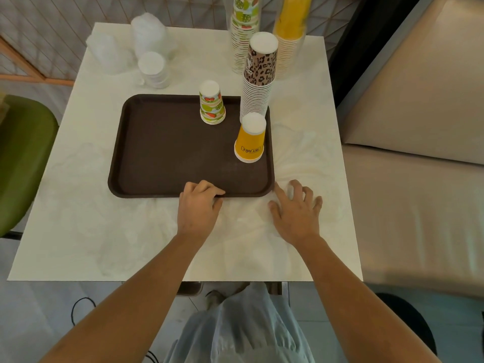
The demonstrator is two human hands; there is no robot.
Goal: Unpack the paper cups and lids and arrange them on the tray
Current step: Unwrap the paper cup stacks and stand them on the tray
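Observation:
A dark brown tray point(162, 153) lies on the white table. A small stack of fruit-print cups point(211, 102) stands upside down near its far edge, and a small stack of yellow cups point(249, 138) stands upside down by its right edge. A tall leopard-print cup stack point(259, 74) rises at the tray's far right corner. My left hand point(199, 205) grips the tray's near rim. Just off the tray's near right corner, my right hand point(296, 208) rests flat on the table with fingers spread, holding nothing.
Wrapped tall stacks of fruit-print cups point(245, 32) and yellow cups point(289, 35) stand at the table's back. White lids point(153, 69) and bagged lids point(149, 32) sit at the back left. A green chair point(23, 158) is at left, a beige bench point(413, 127) at right.

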